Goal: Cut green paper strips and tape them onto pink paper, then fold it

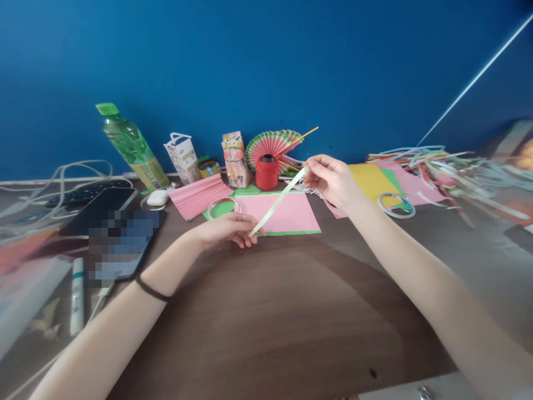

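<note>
A narrow pale-green strip (278,204) stretches slantwise between my two hands. My left hand (231,228) pinches its lower end, low over the table. Higher up, the other end sits between the thumb and fingers of my right hand (327,176). Behind the strip lies a pink sheet (291,214) with green edges showing beneath it. A roll of tape (211,209) rests just beyond my left hand, beside a pleated pink paper (200,195). Whether the strip is paper or tape, I cannot tell.
Along the blue wall stand a green bottle (133,147), a carton (182,158), a small box (235,161), a red spool (267,173) and a folded fan (270,145). Phones (144,239) and a marker (77,297) lie left. Rightward are another tape roll (396,212), yellow paper (368,180) and tangled strips (445,166).
</note>
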Demonstrator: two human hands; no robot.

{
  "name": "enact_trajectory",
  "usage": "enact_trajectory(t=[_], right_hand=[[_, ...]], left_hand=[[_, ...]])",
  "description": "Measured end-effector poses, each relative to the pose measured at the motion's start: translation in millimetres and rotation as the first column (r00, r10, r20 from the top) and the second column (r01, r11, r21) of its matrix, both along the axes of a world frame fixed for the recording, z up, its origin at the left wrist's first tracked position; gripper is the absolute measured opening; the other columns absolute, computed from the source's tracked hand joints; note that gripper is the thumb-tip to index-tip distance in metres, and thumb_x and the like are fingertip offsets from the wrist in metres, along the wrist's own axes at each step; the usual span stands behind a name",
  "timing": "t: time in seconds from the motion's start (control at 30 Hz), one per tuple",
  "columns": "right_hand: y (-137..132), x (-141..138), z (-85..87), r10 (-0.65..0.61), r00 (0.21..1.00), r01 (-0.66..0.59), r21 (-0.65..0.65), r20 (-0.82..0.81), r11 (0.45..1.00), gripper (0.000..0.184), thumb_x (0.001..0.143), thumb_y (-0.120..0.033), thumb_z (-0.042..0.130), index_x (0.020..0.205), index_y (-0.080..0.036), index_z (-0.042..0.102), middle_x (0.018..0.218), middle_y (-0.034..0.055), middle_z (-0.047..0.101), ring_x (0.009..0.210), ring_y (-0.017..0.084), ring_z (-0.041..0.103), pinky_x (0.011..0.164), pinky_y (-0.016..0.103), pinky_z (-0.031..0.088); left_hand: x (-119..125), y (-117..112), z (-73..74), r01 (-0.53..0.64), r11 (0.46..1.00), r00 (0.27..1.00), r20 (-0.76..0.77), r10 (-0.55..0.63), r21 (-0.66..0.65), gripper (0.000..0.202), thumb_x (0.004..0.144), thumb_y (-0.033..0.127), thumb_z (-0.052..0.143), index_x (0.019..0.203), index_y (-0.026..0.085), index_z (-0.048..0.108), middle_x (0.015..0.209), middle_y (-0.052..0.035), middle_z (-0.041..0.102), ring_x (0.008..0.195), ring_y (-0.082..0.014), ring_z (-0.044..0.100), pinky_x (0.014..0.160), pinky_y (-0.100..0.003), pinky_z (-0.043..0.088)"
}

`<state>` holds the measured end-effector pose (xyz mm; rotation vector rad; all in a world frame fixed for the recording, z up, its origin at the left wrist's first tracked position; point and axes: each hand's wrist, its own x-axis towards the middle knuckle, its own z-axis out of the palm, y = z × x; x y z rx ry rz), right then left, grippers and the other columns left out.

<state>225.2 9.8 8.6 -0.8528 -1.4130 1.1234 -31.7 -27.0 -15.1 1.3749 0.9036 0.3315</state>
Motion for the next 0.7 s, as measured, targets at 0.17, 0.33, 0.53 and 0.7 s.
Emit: enact_trajectory(t=[0.17,0.33,0.53,0.7], right_hand=[[7.6,12.2,-3.5,0.17,0.983,-0.158,-0.151,0.075,0.976,0.032,0.064,-0.041,0.072,0.077,-0.016,0.058,0.06,-0.0004,0.062,0.052,0.009,0.058,0.047,0.02,0.043],[12.6,28.6,-0.2,0.271,0.942,-0.208,-0.287,0.199,0.935,0.035,0.057,-0.039,0.077,0.075,-0.014,0.06,0.063,0.0037,0.066,0.058,0.014,0.063,0.052,0.023,0.05],[14.9,41.3,-3.2,0.44,0.844,-0.286,-0.438,0.306,0.852,0.032,0.058,-0.028,0.078,0.081,-0.013,0.062,0.075,0.0051,0.068,0.071,0.016,0.065,0.071,0.03,0.054],[14.4,41.2,-7.2,0.545,0.729,-0.309,-0.511,0.414,0.802,0.032,0.058,-0.024,0.076,0.085,-0.013,0.064,0.079,0.0047,0.066,0.073,0.014,0.064,0.072,0.027,0.053]], left_hand=[[-15.5,9.0,9.2,-0.148,0.986,0.986,-0.071,0.154,0.081,0.025,0.062,0.035,0.068,0.077,0.014,0.067,0.069,-0.0005,0.059,0.057,-0.0075,0.052,0.056,-0.021,0.045],[-20.2,14.0,10.3,-0.193,0.966,0.956,-0.19,0.225,0.173,0.032,0.056,0.034,0.068,0.081,0.014,0.067,0.071,-0.0009,0.059,0.063,-0.0109,0.055,0.063,-0.025,0.047],[-25.2,22.4,5.3,-0.11,0.919,0.93,-0.287,0.23,0.379,0.034,0.054,0.034,0.065,0.083,0.017,0.065,0.083,-0.0012,0.061,0.075,-0.0166,0.057,0.07,-0.029,0.046],[-28.8,25.5,4.1,0.05,0.865,0.908,-0.383,0.168,0.499,0.033,0.059,0.036,0.06,0.086,0.018,0.065,0.089,-0.0017,0.063,0.083,-0.0196,0.058,0.076,-0.03,0.045]])
